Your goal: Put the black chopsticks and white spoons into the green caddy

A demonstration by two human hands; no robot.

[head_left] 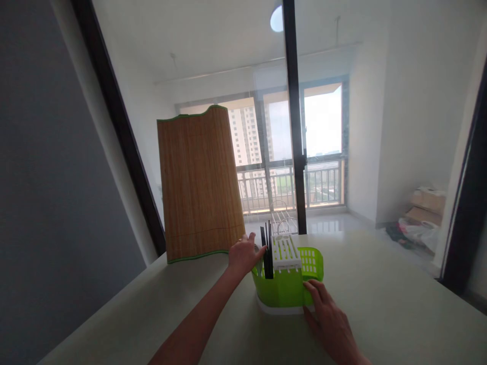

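A pale, smooth tabletop (380, 304) fills the lower view. On it sits a lime-green plastic drainer basket (287, 286) on a white base, with black chopsticks (267, 251) standing in its left compartment. The left hand (243, 256) rests on the basket's left rim, fingers curled over the edge; the right hand (329, 317) presses the near right corner, fingers lying flat rather than closed. A bamboo mat (200, 185) stands upright just left of the basket. Behind, a dark-framed glass partition (292, 116) shows a bright balcony with cardboard boxes (426, 203) on the floor.
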